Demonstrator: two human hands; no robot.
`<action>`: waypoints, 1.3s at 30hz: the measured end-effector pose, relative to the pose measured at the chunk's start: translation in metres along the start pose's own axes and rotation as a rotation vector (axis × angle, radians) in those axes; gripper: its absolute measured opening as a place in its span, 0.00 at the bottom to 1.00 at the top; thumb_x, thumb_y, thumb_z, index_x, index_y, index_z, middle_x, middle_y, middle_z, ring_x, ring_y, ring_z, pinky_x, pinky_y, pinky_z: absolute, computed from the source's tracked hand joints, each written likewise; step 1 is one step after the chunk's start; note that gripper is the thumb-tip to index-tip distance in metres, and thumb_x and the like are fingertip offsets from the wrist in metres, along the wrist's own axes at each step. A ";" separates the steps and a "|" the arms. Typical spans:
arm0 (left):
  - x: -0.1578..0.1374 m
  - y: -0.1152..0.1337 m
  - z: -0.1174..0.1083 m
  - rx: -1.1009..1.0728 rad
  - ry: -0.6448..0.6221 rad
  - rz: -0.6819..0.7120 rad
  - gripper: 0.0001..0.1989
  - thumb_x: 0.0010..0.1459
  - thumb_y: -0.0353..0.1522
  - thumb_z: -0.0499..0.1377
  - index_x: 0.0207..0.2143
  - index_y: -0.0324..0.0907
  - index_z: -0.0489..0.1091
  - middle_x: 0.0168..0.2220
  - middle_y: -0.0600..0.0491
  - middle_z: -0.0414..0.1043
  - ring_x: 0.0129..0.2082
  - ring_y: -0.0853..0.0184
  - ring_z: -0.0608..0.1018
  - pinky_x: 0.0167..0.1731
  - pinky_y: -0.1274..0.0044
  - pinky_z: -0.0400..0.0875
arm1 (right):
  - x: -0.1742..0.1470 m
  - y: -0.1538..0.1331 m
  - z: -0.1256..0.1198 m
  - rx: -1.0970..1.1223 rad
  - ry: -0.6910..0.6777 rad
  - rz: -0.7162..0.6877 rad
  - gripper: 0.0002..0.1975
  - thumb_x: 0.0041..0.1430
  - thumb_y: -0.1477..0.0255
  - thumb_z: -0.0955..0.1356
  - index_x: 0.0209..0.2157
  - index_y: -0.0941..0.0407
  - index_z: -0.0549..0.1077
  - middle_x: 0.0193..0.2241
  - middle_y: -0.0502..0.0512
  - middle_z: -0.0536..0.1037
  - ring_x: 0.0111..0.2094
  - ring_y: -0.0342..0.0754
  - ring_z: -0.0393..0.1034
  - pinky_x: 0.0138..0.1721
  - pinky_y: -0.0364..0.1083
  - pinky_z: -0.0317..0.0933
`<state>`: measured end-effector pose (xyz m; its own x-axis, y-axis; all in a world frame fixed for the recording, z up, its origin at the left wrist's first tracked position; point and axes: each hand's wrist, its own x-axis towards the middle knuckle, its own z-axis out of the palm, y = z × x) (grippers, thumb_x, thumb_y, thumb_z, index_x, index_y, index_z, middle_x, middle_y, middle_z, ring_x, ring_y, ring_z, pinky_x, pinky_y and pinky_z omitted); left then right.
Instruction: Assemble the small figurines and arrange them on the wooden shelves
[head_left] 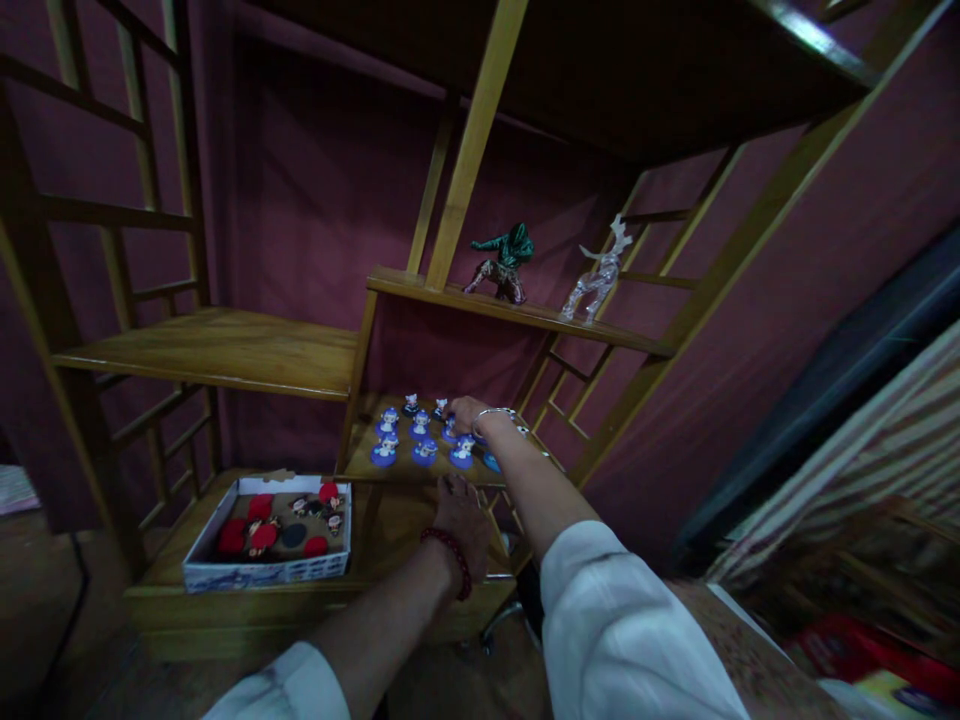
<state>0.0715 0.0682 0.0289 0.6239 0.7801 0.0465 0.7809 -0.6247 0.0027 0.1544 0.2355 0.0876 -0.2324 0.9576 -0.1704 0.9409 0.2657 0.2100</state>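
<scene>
Your right hand [469,412], ringed by a shiny metal bangle [489,411], reaches among small glossy figurines [421,424] on round purple bases, set in rows on the smooth wooden shelf [361,464]. Its fingers meet one figurine in the back part; you cannot tell whether they grip it. Your left hand [463,518], wearing round red beads [452,553], sits at the shelf's front edge, its grip hidden by its back.

Open room lies above the left shelf [225,345]; figurines [421,426] crowd the lower shelf [360,456], roofed by an upper board [540,316], walled by a post [361,380].
</scene>
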 end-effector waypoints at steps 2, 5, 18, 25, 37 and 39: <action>-0.001 0.000 0.000 0.045 0.001 -0.014 0.26 0.47 0.36 0.53 0.49 0.32 0.62 0.55 0.35 0.53 0.53 0.46 0.54 0.47 0.55 0.46 | -0.007 0.003 -0.006 0.006 0.024 0.000 0.24 0.40 0.73 0.69 0.44 0.52 0.69 0.41 0.54 0.73 0.41 0.47 0.67 0.38 0.38 0.58; 0.001 0.001 0.001 0.074 -0.014 -0.018 0.27 0.47 0.36 0.53 0.48 0.30 0.63 0.54 0.34 0.53 0.52 0.46 0.55 0.47 0.56 0.47 | -0.020 0.007 -0.016 0.031 0.087 0.010 0.19 0.43 0.71 0.68 0.42 0.52 0.70 0.39 0.53 0.74 0.40 0.46 0.68 0.37 0.38 0.58; 0.016 0.003 0.012 0.003 0.010 -0.119 0.17 0.49 0.30 0.51 0.42 0.38 0.69 0.46 0.41 0.63 0.47 0.53 0.61 0.43 0.63 0.54 | -0.078 0.003 -0.020 0.128 0.120 -0.027 0.12 0.47 0.68 0.67 0.37 0.53 0.72 0.33 0.49 0.75 0.33 0.41 0.68 0.32 0.36 0.57; 0.019 0.006 0.018 0.056 0.030 -0.142 0.17 0.53 0.29 0.48 0.44 0.39 0.68 0.47 0.42 0.63 0.48 0.54 0.60 0.42 0.62 0.54 | -0.074 -0.003 -0.006 0.076 0.038 -0.016 0.19 0.44 0.67 0.69 0.42 0.50 0.70 0.40 0.51 0.73 0.40 0.45 0.67 0.37 0.38 0.57; 0.011 0.005 0.009 0.036 0.030 -0.140 0.20 0.53 0.29 0.48 0.49 0.34 0.63 0.52 0.42 0.60 0.52 0.55 0.58 0.47 0.63 0.53 | -0.054 -0.006 0.013 0.042 -0.042 -0.053 0.19 0.42 0.73 0.69 0.40 0.53 0.71 0.36 0.52 0.75 0.37 0.45 0.68 0.36 0.38 0.58; 0.013 0.005 0.012 0.027 0.033 -0.174 0.20 0.54 0.29 0.47 0.49 0.33 0.63 0.52 0.42 0.59 0.52 0.55 0.58 0.48 0.64 0.53 | -0.052 -0.005 0.015 0.035 -0.039 -0.052 0.18 0.42 0.74 0.69 0.39 0.53 0.72 0.35 0.52 0.75 0.38 0.45 0.68 0.36 0.38 0.58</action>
<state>0.0841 0.0754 0.0174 0.4780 0.8747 0.0805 0.8780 -0.4786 -0.0132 0.1652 0.1824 0.0812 -0.2722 0.9372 -0.2179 0.9359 0.3105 0.1663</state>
